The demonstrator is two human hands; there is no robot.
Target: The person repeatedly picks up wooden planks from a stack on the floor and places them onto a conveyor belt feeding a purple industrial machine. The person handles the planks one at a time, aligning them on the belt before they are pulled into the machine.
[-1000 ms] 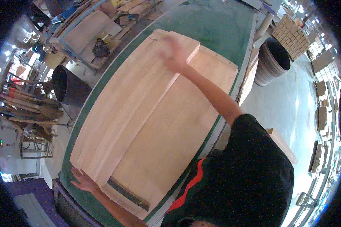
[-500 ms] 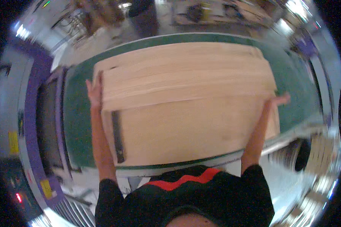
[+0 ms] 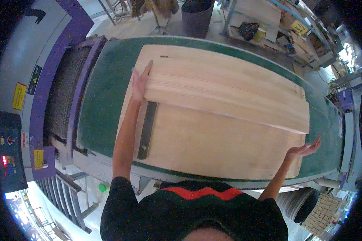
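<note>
A wide pale wooden board lies flat on a green conveyor belt. Long narrower planks rest across its far half. My left hand is against the left end of these planks, thumb and fingers apart. My right hand is at the board's right edge, just nearer than the planks' right end, with its palm turned up and fingers stretched out; nothing is in it. A dark flat bar lies on the board beside my left forearm.
At left stands a grey and purple machine with a dark slatted opening at the belt's end and a control panel. Beyond the belt are a dark bin and a cluttered rack. Stacked wood pieces stand at lower right.
The whole view has swung, so belt and boards now slant down to the right, and the blur has gone. Both hands stay near the same ends of the planks.
</note>
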